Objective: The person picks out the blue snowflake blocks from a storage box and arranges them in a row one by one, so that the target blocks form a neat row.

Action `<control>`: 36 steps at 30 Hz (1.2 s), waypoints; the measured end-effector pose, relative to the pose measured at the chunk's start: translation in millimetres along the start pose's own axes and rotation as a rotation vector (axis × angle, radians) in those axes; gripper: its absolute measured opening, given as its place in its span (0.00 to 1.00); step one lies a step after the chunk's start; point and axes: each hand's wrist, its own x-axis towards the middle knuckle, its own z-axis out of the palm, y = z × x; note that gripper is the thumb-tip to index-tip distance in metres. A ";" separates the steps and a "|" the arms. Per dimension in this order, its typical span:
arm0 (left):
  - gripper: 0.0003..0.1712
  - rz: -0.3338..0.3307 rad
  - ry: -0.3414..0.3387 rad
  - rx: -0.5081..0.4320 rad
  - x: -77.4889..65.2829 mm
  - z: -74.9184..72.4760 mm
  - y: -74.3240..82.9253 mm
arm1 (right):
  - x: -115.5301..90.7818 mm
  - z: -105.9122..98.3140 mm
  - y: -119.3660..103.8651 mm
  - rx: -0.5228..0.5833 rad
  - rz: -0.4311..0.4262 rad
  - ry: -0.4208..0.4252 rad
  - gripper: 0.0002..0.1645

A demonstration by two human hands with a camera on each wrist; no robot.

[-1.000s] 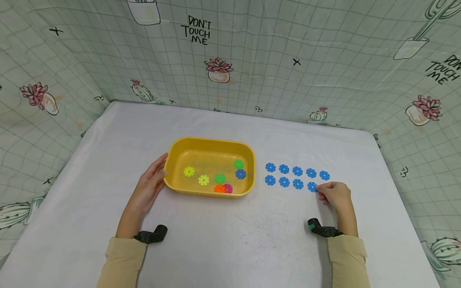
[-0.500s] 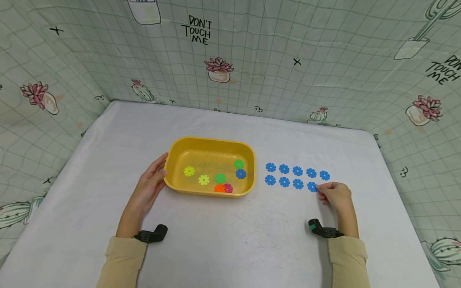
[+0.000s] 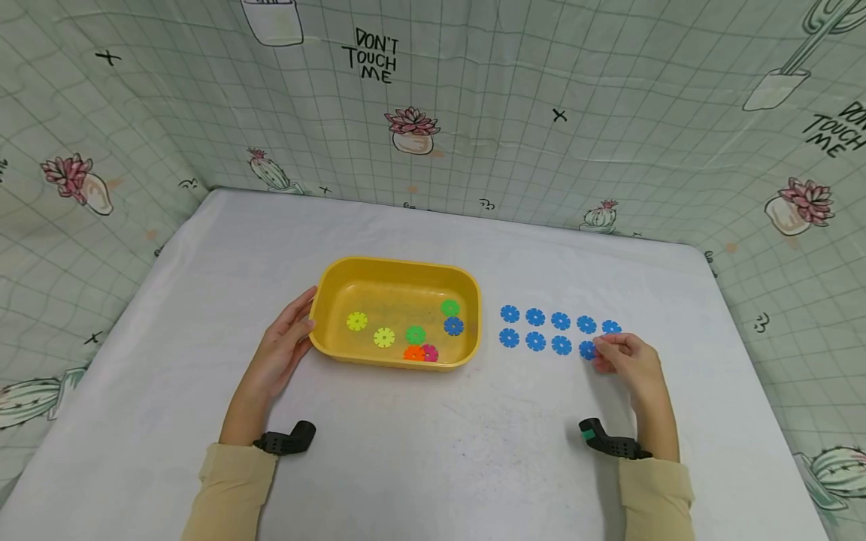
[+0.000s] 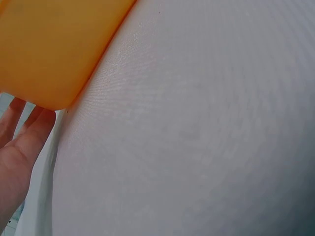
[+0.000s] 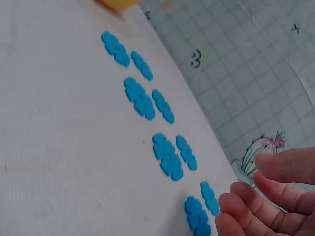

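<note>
My left hand [image 3: 279, 347] rests against the left end of a yellow tray [image 3: 395, 285], fingers fairly straight along its outer wall and thumb at the rim. In the left wrist view the fingertips touch the tray's corner [image 4: 54, 93]. To the right of the tray, several blue notched plastic discs [image 3: 561, 345] lie flat in two rows. My right hand [image 3: 634, 367] hovers at the right end of the near row, its fingers loosely bent and overlapping the last disc [image 3: 585, 350]. The right wrist view shows nothing between thumb [image 5: 288, 166] and fingers.
Inside the tray lie two yellow discs [image 3: 384, 337], two green discs [image 3: 415, 335], a blue disc [image 3: 453, 326], an orange disc [image 3: 413, 353] and a pink disc [image 3: 430, 352]. A white cloth [image 3: 433, 451] covers the table. Patterned fabric [image 3: 487, 98] hangs behind and at both sides.
My right hand has risen slightly off the last disc of the near row, its fingertips shifting a little away from the person. The left hand and tray stay put.
</note>
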 end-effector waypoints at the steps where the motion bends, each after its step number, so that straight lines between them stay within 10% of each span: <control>1: 0.30 -0.002 0.000 -0.001 -0.1 0.0 0.2 | 3.6 1.8 3.9 0.016 -0.030 0.001 0.27; 6: 0.31 -0.004 0.000 -0.003 -0.3 0.0 0.6 | 26.1 16.5 25.0 0.024 -0.219 0.000 0.36; 13: 0.31 -0.003 -0.003 -0.003 0.0 0.0 0.2 | -29.9 35.1 -53.9 -0.058 -0.280 -0.114 0.27; 36: 0.30 0.005 0.000 -0.009 -0.3 -0.5 0.3 | -29.4 111.8 -111.3 -0.078 -0.553 -0.368 0.18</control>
